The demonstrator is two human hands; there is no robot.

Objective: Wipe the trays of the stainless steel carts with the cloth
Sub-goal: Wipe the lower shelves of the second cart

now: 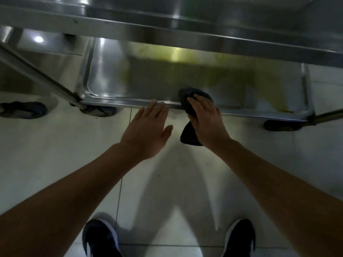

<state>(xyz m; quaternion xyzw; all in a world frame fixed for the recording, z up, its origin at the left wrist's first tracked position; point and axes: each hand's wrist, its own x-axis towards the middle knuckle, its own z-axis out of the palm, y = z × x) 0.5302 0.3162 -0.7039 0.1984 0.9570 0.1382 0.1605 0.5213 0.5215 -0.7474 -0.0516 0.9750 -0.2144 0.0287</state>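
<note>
The right hand (206, 119) holds the dark cloth (193, 108) and presses it over the front edge of the lower tray (130, 89), near the middle. The left hand (148, 130) is flat, with straight fingers, just beside that edge, gripping nothing. Yellowish smears lie on the right part of the tray, so I judge this tray is only partly wiped. The upper tray (167, 32) is not being wiped now.

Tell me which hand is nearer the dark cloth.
Right. The right hand presses the dark cloth against the steel tray's front rim; the left hand sits apart, leftward.
</note>
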